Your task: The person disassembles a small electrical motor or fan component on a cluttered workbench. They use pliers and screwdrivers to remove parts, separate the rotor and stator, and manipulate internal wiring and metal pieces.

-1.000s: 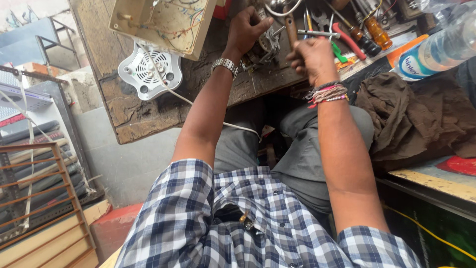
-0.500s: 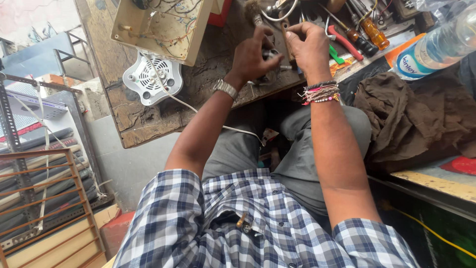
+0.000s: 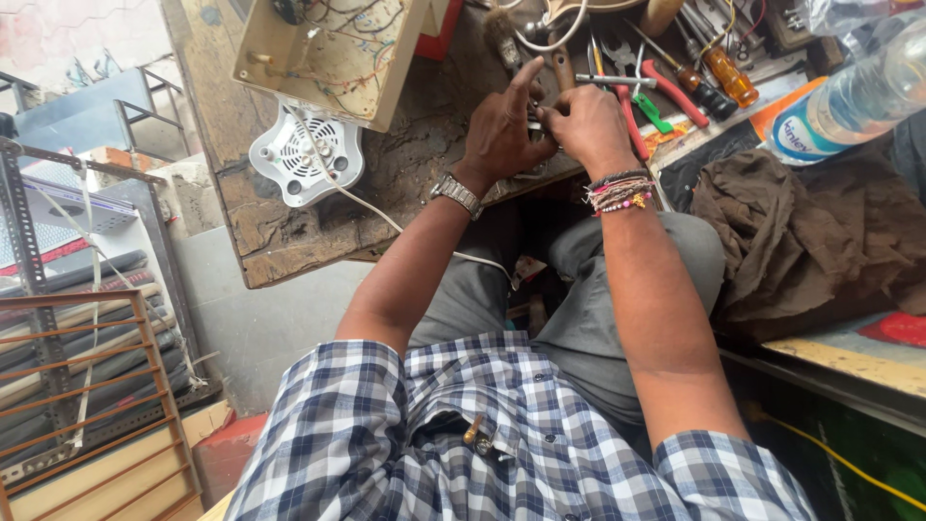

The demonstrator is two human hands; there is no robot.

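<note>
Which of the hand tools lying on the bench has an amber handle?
The screwdriver at the far right of the tool cluster; its neighbours, the pliers, have red handles.

We see even, soft daylight with no hard shadows, only darkness under the wooden workbench (image 3: 289, 241) by the knees. The plastic bottle (image 3: 858, 96) catches mild glare. Focus is fairly sharp throughout, with wide-angle stretching towards the edges.

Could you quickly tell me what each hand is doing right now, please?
Left hand: curled on a small part, index finger raised.
Right hand: closed, pinching the same small part; what the part is cannot be told.
</note>
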